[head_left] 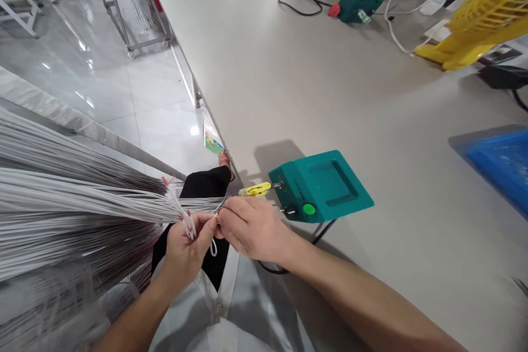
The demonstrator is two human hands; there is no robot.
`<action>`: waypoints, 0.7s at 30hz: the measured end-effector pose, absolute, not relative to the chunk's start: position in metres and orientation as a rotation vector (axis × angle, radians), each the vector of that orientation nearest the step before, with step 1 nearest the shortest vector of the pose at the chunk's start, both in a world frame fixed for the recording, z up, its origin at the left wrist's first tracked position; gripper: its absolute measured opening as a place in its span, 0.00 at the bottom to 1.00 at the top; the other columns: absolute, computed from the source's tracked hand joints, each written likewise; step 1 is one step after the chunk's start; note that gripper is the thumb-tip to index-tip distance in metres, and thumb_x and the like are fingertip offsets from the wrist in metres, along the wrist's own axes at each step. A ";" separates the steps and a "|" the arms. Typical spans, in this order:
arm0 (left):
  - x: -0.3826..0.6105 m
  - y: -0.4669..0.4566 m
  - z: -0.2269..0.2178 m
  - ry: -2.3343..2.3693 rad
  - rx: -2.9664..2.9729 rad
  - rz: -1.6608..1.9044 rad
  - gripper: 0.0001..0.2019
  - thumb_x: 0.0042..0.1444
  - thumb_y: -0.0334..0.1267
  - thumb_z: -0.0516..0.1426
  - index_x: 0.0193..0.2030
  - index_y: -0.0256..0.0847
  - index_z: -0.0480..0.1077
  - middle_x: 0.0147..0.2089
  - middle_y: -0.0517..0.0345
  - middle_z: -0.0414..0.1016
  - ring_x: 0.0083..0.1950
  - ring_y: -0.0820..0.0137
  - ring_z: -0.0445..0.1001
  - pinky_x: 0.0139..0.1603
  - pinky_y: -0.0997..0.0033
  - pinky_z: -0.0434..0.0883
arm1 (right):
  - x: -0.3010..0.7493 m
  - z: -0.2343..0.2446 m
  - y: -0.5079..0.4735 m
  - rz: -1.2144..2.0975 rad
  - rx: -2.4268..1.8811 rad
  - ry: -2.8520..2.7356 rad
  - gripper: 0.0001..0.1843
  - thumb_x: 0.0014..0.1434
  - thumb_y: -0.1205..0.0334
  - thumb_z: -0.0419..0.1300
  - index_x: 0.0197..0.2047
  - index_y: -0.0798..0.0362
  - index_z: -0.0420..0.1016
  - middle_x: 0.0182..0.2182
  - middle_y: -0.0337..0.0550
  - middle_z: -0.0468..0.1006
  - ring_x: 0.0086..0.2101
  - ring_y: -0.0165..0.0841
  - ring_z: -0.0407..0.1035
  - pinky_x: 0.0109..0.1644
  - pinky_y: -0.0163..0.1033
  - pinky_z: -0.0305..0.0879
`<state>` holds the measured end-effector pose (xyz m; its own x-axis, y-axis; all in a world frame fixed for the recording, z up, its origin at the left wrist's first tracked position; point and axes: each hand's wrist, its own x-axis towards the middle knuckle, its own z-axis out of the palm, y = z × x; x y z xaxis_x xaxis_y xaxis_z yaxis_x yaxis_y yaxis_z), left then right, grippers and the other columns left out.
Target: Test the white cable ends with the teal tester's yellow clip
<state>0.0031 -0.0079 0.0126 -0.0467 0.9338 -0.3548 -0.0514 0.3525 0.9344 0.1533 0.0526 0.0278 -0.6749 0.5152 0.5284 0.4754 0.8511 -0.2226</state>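
A thick bundle of thin white wires point(82, 190) runs in from the left toward my hands, with small red marks near its ends. My left hand point(187, 245) is closed around several of these wires, thumb and forefinger pinched at the tips. Fingertips of my right hand point(249, 228) meet it there, also closed in a pinch on a wire end that is mostly hidden. Just beyond my right hand, a yellow clip point(256, 190) sticks out of a green device point(324, 187) with a round green button. A small white loop point(213, 247) hangs below my fingers.
The device stands near the left edge of a grey table point(330, 93). Farther back are a second green device point(358, 3), black cables and a yellow fan point(487, 11). A blue tray point(501, 168) lies at the right. Metal racks point(119, 16) stand on the floor to the left.
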 end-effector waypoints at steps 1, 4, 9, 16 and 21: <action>0.003 -0.007 0.012 1.392 0.866 1.014 0.11 0.55 0.42 0.56 0.28 0.36 0.70 0.21 0.63 0.65 0.18 0.80 0.54 0.17 0.80 0.52 | 0.154 0.029 0.053 0.090 -0.691 -2.428 0.13 0.59 0.66 0.50 0.25 0.56 0.70 0.23 0.42 0.70 0.24 0.29 0.62 0.27 0.35 0.57; 0.001 -0.003 0.014 1.454 0.808 1.087 0.10 0.54 0.42 0.57 0.30 0.36 0.70 0.21 0.63 0.65 0.18 0.81 0.54 0.17 0.80 0.52 | 0.155 0.032 0.051 0.306 -0.615 -2.391 0.11 0.58 0.67 0.50 0.26 0.56 0.70 0.23 0.42 0.69 0.24 0.29 0.61 0.25 0.34 0.56; -0.004 0.003 0.019 1.448 0.803 1.102 0.09 0.55 0.42 0.57 0.37 0.38 0.72 0.26 0.60 0.70 0.19 0.81 0.55 0.17 0.80 0.52 | 0.155 0.039 0.052 0.819 -0.903 -1.967 0.10 0.60 0.68 0.49 0.29 0.56 0.68 0.24 0.41 0.68 0.28 0.29 0.64 0.31 0.33 0.62; -0.003 -0.001 0.020 1.333 0.985 0.967 0.10 0.57 0.41 0.54 0.33 0.38 0.72 0.22 0.64 0.65 0.20 0.80 0.56 0.20 0.79 0.55 | 0.151 0.036 0.051 0.985 -0.918 -2.068 0.09 0.60 0.65 0.52 0.31 0.56 0.72 0.30 0.43 0.71 0.30 0.27 0.66 0.31 0.30 0.63; -0.008 -0.001 0.021 1.414 1.298 0.837 0.08 0.55 0.37 0.55 0.32 0.39 0.74 0.28 0.58 0.71 0.32 0.70 0.68 0.34 0.73 0.64 | 0.155 0.033 0.050 0.375 -0.797 -2.459 0.12 0.57 0.70 0.49 0.27 0.58 0.71 0.24 0.44 0.70 0.24 0.29 0.62 0.25 0.35 0.56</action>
<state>-0.0077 -0.0005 0.0208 0.0766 0.9740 -0.2134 0.2818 0.1842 0.9416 0.1549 0.0502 0.0326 -0.6897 0.6077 0.3937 0.4629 0.7882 -0.4056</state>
